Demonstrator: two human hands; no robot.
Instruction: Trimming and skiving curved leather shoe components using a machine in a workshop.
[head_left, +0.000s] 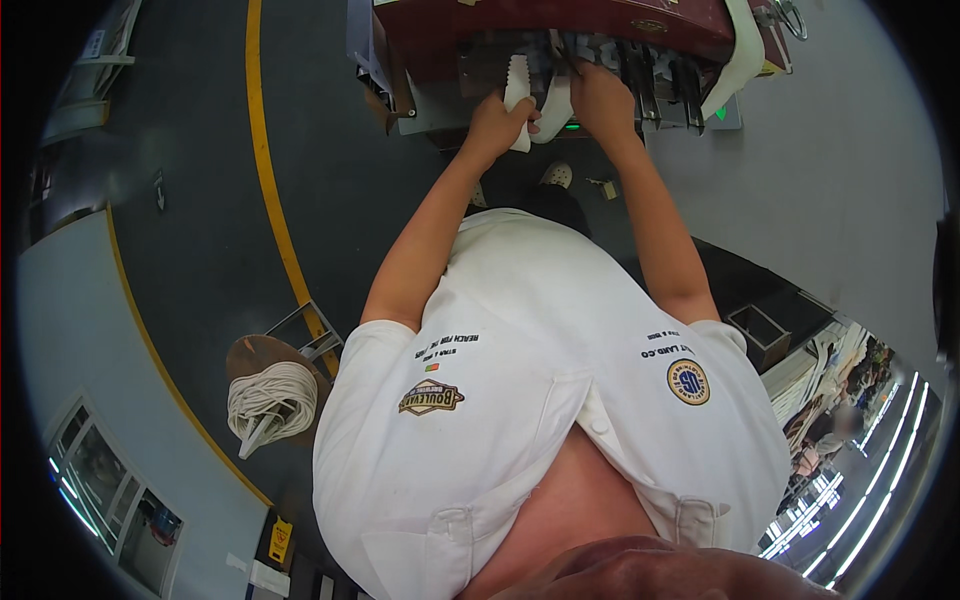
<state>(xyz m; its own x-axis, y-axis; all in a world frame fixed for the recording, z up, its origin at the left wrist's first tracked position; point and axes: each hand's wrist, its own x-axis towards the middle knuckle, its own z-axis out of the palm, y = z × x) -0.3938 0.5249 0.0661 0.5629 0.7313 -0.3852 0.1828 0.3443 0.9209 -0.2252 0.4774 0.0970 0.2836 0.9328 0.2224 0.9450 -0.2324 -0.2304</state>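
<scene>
At the front of a dark red machine [560, 18] both my arms reach forward. My left hand [493, 128] is closed around a narrow white strip-like piece [518, 85] with a toothed edge, held upright. Between the hands a white rounded piece [554, 112], shaped somewhat like a shoe part, sits under the machine's dark front parts. Next to it, my right hand [603, 102] is closed against the machine, its fingertips by a dark metal part [563, 48]. What these fingers grip is hidden.
Black hanging metal parts [685, 88] are right of my right hand. Behind my left side stands a round stool [255, 355] bearing a coil of white cord [272, 400]. A yellow line [262, 150] runs along the dark floor. A black surface [755, 285] is at my right.
</scene>
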